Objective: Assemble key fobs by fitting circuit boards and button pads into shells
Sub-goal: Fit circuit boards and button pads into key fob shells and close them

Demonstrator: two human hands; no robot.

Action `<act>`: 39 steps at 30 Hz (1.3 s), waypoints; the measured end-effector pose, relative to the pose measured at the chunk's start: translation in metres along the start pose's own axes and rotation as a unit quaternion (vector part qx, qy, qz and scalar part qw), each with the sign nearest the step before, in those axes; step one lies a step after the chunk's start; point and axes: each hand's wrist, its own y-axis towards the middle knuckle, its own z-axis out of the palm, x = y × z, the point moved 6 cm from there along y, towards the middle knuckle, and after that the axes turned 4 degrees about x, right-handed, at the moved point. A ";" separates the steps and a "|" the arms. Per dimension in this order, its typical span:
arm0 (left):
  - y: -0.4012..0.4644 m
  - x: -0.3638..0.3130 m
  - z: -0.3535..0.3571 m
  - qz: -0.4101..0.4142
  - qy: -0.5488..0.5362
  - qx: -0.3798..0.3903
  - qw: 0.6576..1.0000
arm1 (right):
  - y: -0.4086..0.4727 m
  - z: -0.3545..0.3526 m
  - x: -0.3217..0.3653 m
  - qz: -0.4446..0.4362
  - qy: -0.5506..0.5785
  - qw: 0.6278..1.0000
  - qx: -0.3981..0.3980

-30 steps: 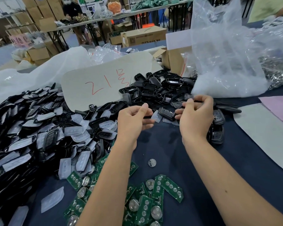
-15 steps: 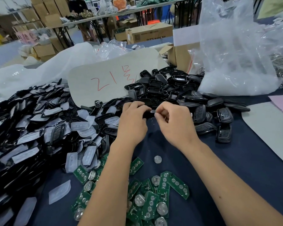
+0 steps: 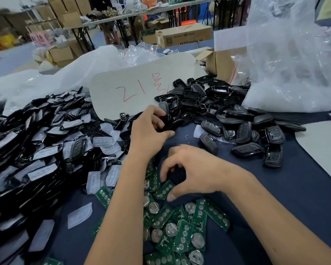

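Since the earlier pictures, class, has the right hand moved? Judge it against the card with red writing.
Yes. The right hand has dropped away from the card with red writing, toward the person, and now hovers, blurred, over the green circuit boards, apart from the left hand.

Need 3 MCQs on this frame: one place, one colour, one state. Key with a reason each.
1. The green circuit boards lie:
A near edge, between the forearms
B inside the clear plastic bag
C on the far trestle table
2. Writing on the pale cardboard sheet is:
A blue
B red
C black
3. The left hand:
A lies flat and holds nothing
B grips a black plastic shell
C holds a coin cell

Key: 1 A, the boards are heaped on the dark cloth nearest the camera; 2 B, red strokes; 3 B, fingers curl round the shell.
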 end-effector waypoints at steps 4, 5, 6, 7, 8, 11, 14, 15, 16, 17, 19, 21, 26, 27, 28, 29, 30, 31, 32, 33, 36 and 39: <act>0.002 0.002 -0.004 -0.001 0.020 -0.025 0.999 | 0.004 0.002 -0.001 0.003 0.058 0.998 -0.014; 0.002 0.001 -0.005 0.004 0.026 -0.032 0.999 | 0.003 0.000 -0.007 0.012 0.080 0.996 -0.033; 0.003 0.000 -0.005 0.008 0.032 -0.036 0.999 | 0.003 -0.002 -0.012 0.019 0.097 0.993 -0.056; 0.002 -0.001 -0.006 0.010 0.042 -0.046 0.998 | 0.003 -0.005 -0.017 0.023 0.111 0.990 -0.080; 0.002 0.000 -0.007 0.009 0.048 -0.057 0.997 | 0.003 -0.008 -0.023 0.027 0.124 0.986 -0.105; 0.002 0.000 -0.014 -0.009 0.027 -0.107 0.994 | -0.001 -0.024 -0.050 0.062 0.169 0.961 -0.208; 0.000 -0.004 -0.020 0.001 -0.049 -0.147 0.988 | -0.010 -0.036 -0.080 0.092 0.297 0.900 -0.304; -0.001 -0.005 -0.021 0.000 -0.098 -0.152 0.984 | -0.012 -0.037 -0.085 0.088 0.342 0.879 -0.321; -0.002 -0.006 -0.021 -0.004 -0.145 -0.153 0.978 | -0.013 -0.038 -0.087 0.077 0.371 0.865 -0.330; -0.002 -0.006 -0.021 -0.010 -0.174 -0.150 0.973 | -0.013 -0.038 -0.087 0.062 0.386 0.858 -0.334; -0.002 -0.005 -0.018 -0.021 -0.184 -0.132 0.974 | -0.012 -0.037 -0.082 0.031 0.394 0.857 -0.330; -0.002 -0.004 -0.014 -0.042 -0.220 -0.099 0.969 | -0.011 -0.036 -0.076 0.004 0.414 0.851 -0.322; 0.001 -0.006 0.000 -0.067 -0.262 -0.018 0.963 | -0.012 -0.037 -0.071 -0.017 0.441 0.824 -0.355; 0.002 -0.005 0.001 -0.066 -0.240 -0.015 0.969 | -0.012 -0.038 -0.071 -0.015 0.444 0.819 -0.362; 0.002 -0.005 0.002 -0.064 -0.225 -0.016 0.972 | -0.012 -0.038 -0.070 -0.012 0.444 0.819 -0.364; 0.002 -0.004 0.002 -0.064 -0.223 -0.018 0.973 | -0.012 -0.038 -0.069 -0.010 0.440 0.822 -0.362; 0.001 -0.003 0.002 -0.067 -0.227 -0.020 0.971 | -0.011 -0.038 -0.068 -0.008 0.434 0.826 -0.360; 0.000 -0.002 0.001 -0.073 -0.233 -0.020 0.970 | -0.011 -0.038 -0.068 -0.005 0.431 0.828 -0.359; -0.001 -0.001 0.001 -0.083 -0.239 -0.016 0.967 | -0.010 -0.038 -0.068 0.000 0.431 0.825 -0.364; -0.001 0.000 0.002 -0.095 -0.249 -0.011 0.964 | -0.010 -0.038 -0.069 0.004 0.436 0.819 -0.373; -0.002 0.004 0.007 -0.132 -0.281 0.011 0.951 | -0.012 -0.038 -0.075 0.025 0.443 0.797 -0.409; -0.004 0.001 0.014 -0.165 -0.336 0.050 0.926 | -0.014 -0.037 -0.081 0.065 0.393 0.813 -0.425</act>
